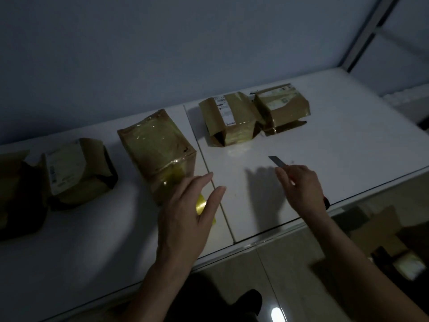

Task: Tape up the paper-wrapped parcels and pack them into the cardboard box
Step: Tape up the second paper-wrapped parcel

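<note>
Several brown paper-wrapped parcels lie on the white table (348,140). The middle parcel (157,149) is glossy with tape. My left hand (185,217) hovers at its near end with fingers straight, above a yellow tape roll (201,204) that it mostly hides. My right hand (301,187) grips a utility knife (277,161), blade out and pointing up-left. Two taped, labelled parcels (229,119) (282,108) sit side by side at the back right. A labelled parcel (76,170) and a darker one (16,191) lie at the left.
A cardboard box (380,231) stands on the shiny floor at the lower right, beyond the table's edge, with a parcel (408,263) near it. A seam (209,173) splits the tabletop. A metal shelf frame (366,33) rises at the far right.
</note>
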